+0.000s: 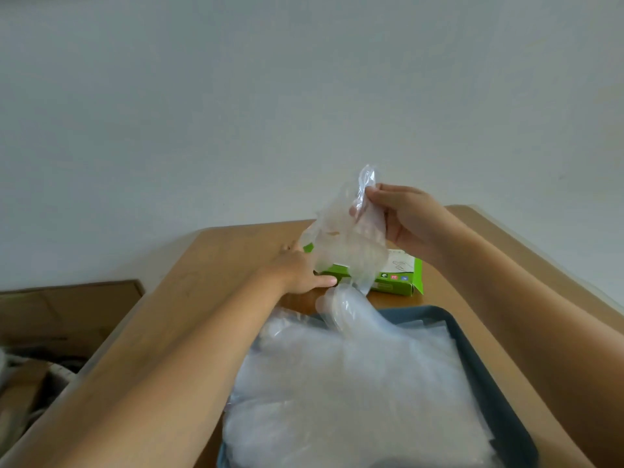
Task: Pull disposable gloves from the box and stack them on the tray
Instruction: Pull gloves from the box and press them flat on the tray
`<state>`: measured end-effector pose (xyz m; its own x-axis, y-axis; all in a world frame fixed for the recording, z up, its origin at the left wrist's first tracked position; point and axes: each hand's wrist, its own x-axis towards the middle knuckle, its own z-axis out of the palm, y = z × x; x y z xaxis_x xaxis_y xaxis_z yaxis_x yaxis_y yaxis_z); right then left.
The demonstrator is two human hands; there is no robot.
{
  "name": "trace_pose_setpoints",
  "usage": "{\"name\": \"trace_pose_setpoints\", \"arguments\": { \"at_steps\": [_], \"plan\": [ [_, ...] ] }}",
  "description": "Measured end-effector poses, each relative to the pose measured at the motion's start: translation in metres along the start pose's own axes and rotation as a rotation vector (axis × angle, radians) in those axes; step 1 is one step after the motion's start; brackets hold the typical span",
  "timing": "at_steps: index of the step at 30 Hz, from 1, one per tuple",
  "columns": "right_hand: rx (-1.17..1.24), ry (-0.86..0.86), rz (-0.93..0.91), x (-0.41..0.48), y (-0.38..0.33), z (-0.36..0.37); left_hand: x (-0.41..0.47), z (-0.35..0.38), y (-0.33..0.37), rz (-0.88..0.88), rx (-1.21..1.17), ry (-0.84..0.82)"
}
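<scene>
clear glove in right hand, left hand round green box

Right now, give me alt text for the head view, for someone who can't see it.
The right hand pinches a clear glove above the green box, which the left hand holds. A pile of gloves lies on the dark tray on a wooden table.

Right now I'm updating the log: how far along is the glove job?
Done: a thick pile of gloves lies on the tray. In hand: the right hand pinches a glove above the box, which the left hand holds. Left: laying that glove on the pile; how many remain in the box cannot be seen.
</scene>
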<state>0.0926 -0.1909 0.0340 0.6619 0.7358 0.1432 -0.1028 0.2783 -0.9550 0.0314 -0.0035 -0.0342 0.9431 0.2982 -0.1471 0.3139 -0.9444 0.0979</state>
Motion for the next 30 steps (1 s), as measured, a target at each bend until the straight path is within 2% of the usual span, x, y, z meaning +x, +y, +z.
{"name": "trace_pose_setpoints", "arguments": {
  "at_steps": [5, 9, 11, 16, 18, 19, 21, 22, 24, 27, 28, 30],
  "plan": [
    [-0.04, -0.202, 0.178, -0.036, -0.029, 0.003, -0.026, -0.022, 0.029, -0.169, -0.071, -0.047],
    [-0.135, -0.219, 0.178, -0.054, -0.038, -0.003, -0.009, -0.02, 0.027, -0.153, 0.03, -0.087],
    [-0.13, -0.223, 0.195, -0.063, -0.043, -0.005, -0.021, -0.019, 0.03, -0.159, -0.016, -0.103],
    [-0.183, -0.289, 0.248, -0.079, -0.047, -0.003, -0.035, -0.022, 0.034, -0.068, 0.001, -0.034],
    [-0.24, -0.333, 0.275, -0.084, -0.046, -0.001, -0.044, -0.033, 0.036, -0.01, -0.217, -0.017],
    [-0.265, -0.356, 0.28, -0.088, -0.046, 0.001, -0.054, -0.041, 0.038, 0.029, -0.424, -0.034],
    [-0.29, -0.383, 0.279, -0.093, -0.045, 0.004, -0.073, -0.05, 0.044, 0.147, -0.913, -0.174],
    [-0.302, -0.385, 0.271, -0.095, -0.045, 0.006, -0.081, -0.052, 0.044, 0.234, -1.07, -0.263],
    [-0.342, -0.386, 0.256, -0.098, -0.043, 0.008, -0.095, -0.056, 0.051, 0.375, -1.176, -0.326],
    [-0.38, -0.355, 0.192, -0.104, -0.042, 0.016, -0.111, -0.054, 0.052, 0.566, -1.11, -0.367],
    [-0.381, -0.306, 0.158, -0.105, -0.042, 0.017, -0.118, -0.053, 0.054, 0.569, -1.123, -0.394],
    [-0.349, -0.157, 0.155, -0.106, -0.039, 0.017, -0.13, -0.053, 0.06, 0.464, -1.17, -0.363]
  ]
}}
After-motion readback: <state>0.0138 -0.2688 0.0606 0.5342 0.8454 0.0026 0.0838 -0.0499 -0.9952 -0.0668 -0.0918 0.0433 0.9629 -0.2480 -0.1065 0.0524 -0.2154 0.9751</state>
